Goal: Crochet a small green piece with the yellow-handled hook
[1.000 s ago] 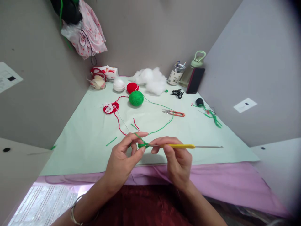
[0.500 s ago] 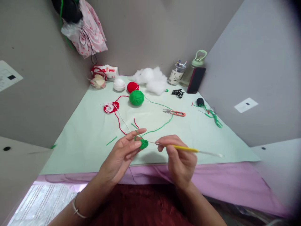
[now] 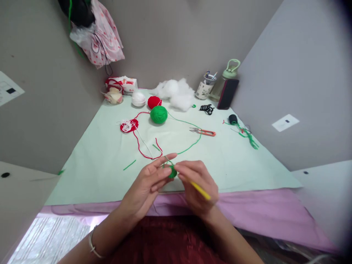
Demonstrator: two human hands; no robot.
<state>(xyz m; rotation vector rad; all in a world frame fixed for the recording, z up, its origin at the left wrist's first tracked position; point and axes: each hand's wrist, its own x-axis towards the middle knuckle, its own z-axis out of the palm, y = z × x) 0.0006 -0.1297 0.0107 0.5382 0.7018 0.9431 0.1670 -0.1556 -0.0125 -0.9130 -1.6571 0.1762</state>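
A small green crochet piece [image 3: 172,171] is pinched in my left hand [image 3: 147,185], with green yarn running over the raised index finger. My right hand [image 3: 199,185] grips a yellow-handled crochet hook [image 3: 200,190]; its tip is hidden at the piece, where the right fingertips come up close. From the piece, a green strand leads across the table to a green yarn ball [image 3: 158,114]. Beyond my left hand, red and white strands run to a red crocheted piece [image 3: 133,125] topped with tangled white yarn.
Orange thread snips [image 3: 206,132] lie to the right of the green ball. Farther back are a red yarn ball [image 3: 154,102], a white yarn ball [image 3: 138,99], white stuffing [image 3: 178,94], a black hair clip [image 3: 207,109], a pen cup [image 3: 204,88], a bottle [image 3: 220,86] and a phone [image 3: 228,94].
My right hand has moved left to the crochet piece, and the hook's handle now slants down toward me. My left hand and the piece have shifted slightly right.
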